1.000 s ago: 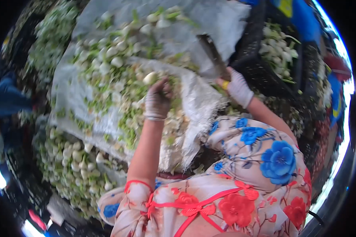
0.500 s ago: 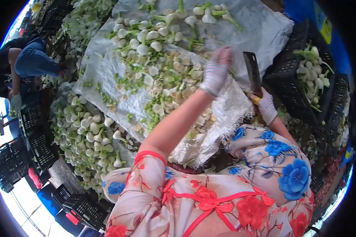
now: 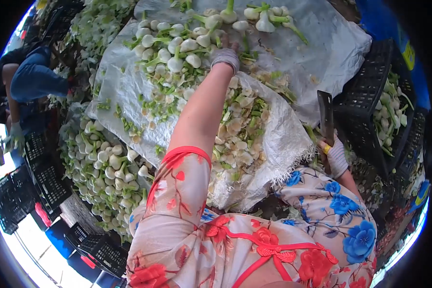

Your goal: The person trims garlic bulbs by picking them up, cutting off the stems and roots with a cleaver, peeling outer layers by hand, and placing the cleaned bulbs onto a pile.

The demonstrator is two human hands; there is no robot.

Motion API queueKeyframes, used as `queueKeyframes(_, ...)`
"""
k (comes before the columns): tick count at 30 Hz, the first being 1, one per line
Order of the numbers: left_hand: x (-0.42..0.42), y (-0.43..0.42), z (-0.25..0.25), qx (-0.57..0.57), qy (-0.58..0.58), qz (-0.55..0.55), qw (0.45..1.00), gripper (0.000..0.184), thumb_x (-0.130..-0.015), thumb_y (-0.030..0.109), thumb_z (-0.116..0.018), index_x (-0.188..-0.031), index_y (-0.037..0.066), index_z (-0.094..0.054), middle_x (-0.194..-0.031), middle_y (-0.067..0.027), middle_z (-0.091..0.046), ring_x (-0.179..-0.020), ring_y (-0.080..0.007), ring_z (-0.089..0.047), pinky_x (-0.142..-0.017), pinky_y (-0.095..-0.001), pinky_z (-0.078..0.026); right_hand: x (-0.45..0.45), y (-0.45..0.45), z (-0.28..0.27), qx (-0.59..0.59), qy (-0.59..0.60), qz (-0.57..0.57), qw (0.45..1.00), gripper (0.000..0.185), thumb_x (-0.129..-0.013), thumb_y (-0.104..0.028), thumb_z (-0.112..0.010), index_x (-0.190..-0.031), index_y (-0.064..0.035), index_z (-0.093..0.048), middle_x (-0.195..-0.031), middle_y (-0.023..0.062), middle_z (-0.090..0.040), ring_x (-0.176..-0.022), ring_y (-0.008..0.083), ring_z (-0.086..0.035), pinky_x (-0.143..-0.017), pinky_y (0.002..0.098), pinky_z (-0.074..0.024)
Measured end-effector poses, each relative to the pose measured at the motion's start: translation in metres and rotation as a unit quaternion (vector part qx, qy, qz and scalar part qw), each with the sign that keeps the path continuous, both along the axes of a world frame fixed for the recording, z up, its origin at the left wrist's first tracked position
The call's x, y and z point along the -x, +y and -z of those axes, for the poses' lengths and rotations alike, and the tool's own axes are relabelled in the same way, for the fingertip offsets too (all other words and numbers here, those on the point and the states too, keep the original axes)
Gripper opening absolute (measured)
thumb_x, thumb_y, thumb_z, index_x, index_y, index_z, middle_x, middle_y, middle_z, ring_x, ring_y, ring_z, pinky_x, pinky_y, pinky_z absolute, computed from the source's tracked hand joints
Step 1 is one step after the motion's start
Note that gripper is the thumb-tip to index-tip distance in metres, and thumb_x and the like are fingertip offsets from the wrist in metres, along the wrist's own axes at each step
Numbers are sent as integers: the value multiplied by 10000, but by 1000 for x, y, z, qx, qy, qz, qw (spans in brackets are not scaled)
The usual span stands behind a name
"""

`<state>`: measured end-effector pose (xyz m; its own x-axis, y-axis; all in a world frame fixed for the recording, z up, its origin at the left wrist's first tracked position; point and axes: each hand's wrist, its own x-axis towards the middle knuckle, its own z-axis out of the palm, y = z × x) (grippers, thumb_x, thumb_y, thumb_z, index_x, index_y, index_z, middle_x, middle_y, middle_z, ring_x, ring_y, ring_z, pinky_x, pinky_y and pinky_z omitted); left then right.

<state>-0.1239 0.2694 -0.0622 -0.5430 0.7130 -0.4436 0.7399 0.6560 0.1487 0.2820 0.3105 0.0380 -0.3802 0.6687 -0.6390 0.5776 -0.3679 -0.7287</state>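
Beside the flowered cloth (image 3: 317,197), the gloved right hand (image 3: 337,156) is clamped round a knife (image 3: 326,115), blade pointing away; past pale trimmings (image 3: 240,144) on the white sheet (image 3: 293,149), the left hand (image 3: 225,54) is at the edge of the bulbs (image 3: 175,62), whether gripping one I cannot tell

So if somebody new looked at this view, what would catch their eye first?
Probably the flowered clothing with its bold red and blue blooms, filling the lower middle. Next might come the knife in the gloved right hand, toward the right side. Then the white bulbs: the left hand is among those on the pale sheet at upper centre, and a large heap lies lower left.
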Motion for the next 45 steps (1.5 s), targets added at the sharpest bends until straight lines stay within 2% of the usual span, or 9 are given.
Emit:
queueKeyframes(11, 5, -105, -11, -217, 44, 1, 975, 295, -765, 191, -588, -1057, 204, -550, -1307, -114, -393, -925, -289, -576, -730, -378, -483, 18, 11, 3, -39, 0, -31, 999, 275, -764, -145, -642, -967, -25, -502, -636, -4, -495, -442, 67, -418, -372, 211, -333)
queueKeyframes(19, -112, -168, -68, -507, -566, -268, 593, 301, -809, 293, -582, -1057, 141, -503, -1353, -116, -265, -975, -186, -503, -761, -248, -435, 127, -19, -14, 115, 131, -159, 972, 378, -797, -196, -615, -1074, 6, -456, -839, 80, -566, -585, 152, -575, -432, 247, -436)
queueKeyframes(23, -146, -170, -62, -536, -579, -111, 604, 475, -812, 398, -552, -1193, 124, -475, -1343, -105, -312, -1148, -220, -425, -928, -338, -365, 159, -45, 3, 280, 285, -166, 902, 498, -783, -243, -650, -1177, -42, -423, -1004, 65, -554, -855, 192, -598, -550, 277, -505)
queueKeyframes(29, -158, -188, -93, -482, -536, -337, 606, 796, -781, 182, -644, -1381, 116, -124, -1259, -108, -408, -1085, -204, -473, -882, -313, -410, 187, -66, -3, 210, 295, -226, 904, 391, -784, -135, -644, -1130, -53, -481, -949, 23, -571, -909, 142, -567, -746, 261, -485)
queueKeyframes(33, -152, -199, -104, -349, -782, -375, 355, 596, -765, 229, -670, -1261, 106, -363, -1136, -61, -519, -994, -225, -557, -824, -356, -476, 192, -81, -16, 22, 291, -334, 896, 326, -805, -33, -597, -1117, -53, -503, -984, 29, -586, -918, 118, -561, -798, 258, -465)
queueKeyframes(37, -157, -195, -97, -502, -700, -352, 366, 508, -779, 236, -658, -1207, 89, -427, -1092, -67, -548, -976, -207, -570, -802, -342, -484, 201, -68, -24, 12, 323, -312, 893, 270, -810, -8, -583, -1070, -55, -531, -906, 8, -593, -824, 98, -573, -754, 245, -473)
queueKeyframes(40, -146, -201, -97, -534, -579, -345, 510, 409, -807, 225, -633, -1141, 48, -478, -919, -59, -606, -874, -165, -588, -741, -299, -504, 195, -46, -30, -2, 312, -259, 914, 216, -780, -19, -603, -987, -55, -552, -826, 36, -617, -741, 119, -597, -664, 255, -490)
queueKeyframes(42, -140, -205, -84, -525, -595, -337, 507, 380, -806, 27, -550, -1172, 46, -449, -1008, -83, -589, -914, -183, -578, -781, -318, -499, 192, -37, -33, -325, 267, -490, 763, 271, -696, -28, -648, -946, -54, -547, -769, 91, -609, -696, 190, -610, -613, 291, -491)
queueKeyframes(45, -147, -211, -86, -486, -519, -278, 646, 363, -843, 74, -542, -1187, 56, -427, -1089, -65, -554, -995, -157, -545, -871, -321, -468, 187, -51, -34, -353, 260, -528, 728, 374, -582, 11, -625, -938, -51, -532, -757, 138, -580, -682, 313, -589, -599, 346, -483)
